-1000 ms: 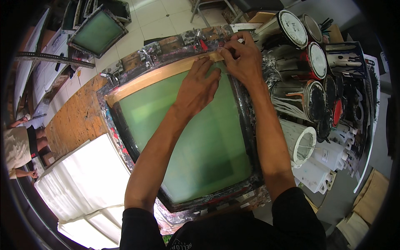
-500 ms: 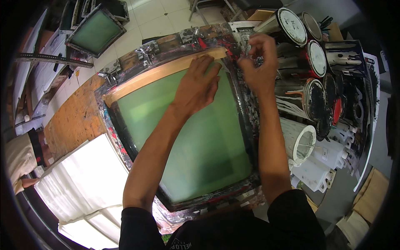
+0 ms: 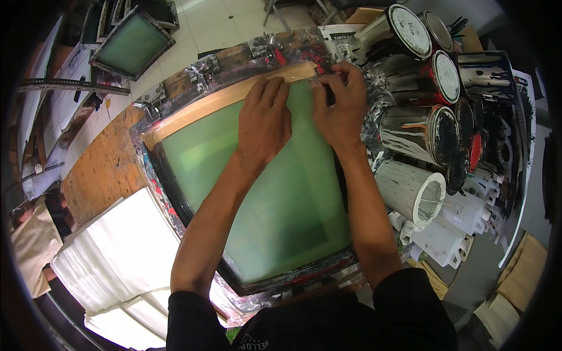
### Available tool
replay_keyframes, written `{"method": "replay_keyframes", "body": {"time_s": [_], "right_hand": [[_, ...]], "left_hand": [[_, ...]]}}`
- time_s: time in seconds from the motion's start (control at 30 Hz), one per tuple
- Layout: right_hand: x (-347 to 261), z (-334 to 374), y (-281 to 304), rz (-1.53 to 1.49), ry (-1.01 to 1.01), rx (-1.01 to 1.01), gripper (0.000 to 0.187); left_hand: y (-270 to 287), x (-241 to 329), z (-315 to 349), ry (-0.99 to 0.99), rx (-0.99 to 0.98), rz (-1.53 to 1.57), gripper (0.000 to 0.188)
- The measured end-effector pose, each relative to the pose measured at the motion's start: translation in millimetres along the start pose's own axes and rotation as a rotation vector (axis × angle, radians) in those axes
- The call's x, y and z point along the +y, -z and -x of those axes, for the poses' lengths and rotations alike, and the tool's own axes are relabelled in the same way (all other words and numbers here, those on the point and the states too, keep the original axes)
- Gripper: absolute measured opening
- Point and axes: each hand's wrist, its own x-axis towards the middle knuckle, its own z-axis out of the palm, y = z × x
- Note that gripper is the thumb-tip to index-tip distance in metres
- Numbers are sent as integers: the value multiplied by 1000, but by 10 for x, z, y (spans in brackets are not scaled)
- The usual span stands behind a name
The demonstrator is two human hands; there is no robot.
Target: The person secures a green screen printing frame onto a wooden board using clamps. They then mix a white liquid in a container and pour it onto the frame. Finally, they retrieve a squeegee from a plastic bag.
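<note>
A screen-printing frame (image 3: 193, 199) with green mesh (image 3: 275, 199) lies in front of me, its dark border smeared with ink. A strip of brown tape (image 3: 205, 108) runs along its far edge. My left hand (image 3: 264, 120) lies with its fingers stretched over the right half of the tape, fingertips on the strip. At the far right corner, my right hand (image 3: 342, 111) has thumb and forefinger curled together by the tape's end. Whatever is between those fingertips is too small to make out.
Several ink-streaked cans (image 3: 418, 134) and white plastic jugs (image 3: 442, 240) crowd the right side. Metal hinge clamps (image 3: 202, 76) line the far edge. White cloth (image 3: 117, 257) lies at the left. Another framed screen (image 3: 133, 44) leans at the far left. Part of another person's clothing (image 3: 36, 245) shows at left.
My right hand has come left and down from beside the cans to the tape's right end. My left hand has shifted slightly left along the tape.
</note>
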Motion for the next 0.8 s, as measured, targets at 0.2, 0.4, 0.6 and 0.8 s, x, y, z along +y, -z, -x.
{"method": "replay_keyframes", "body": {"time_s": [0.2, 0.4, 0.6, 0.8], "right_hand": [[-6, -20, -14, 105, 80, 28, 10], [-167, 59, -47, 163, 75, 42, 9], [-259, 134, -74, 62, -76, 53, 17], [-193, 156, -69, 37, -97, 78, 21]], "left_hand": [[44, 59, -44, -8, -59, 5, 55], [94, 2, -48, -76, -149, -12, 61], [58, -79, -36, -120, -213, 5, 64], [81, -90, -53, -173, -261, 3, 70]]}}
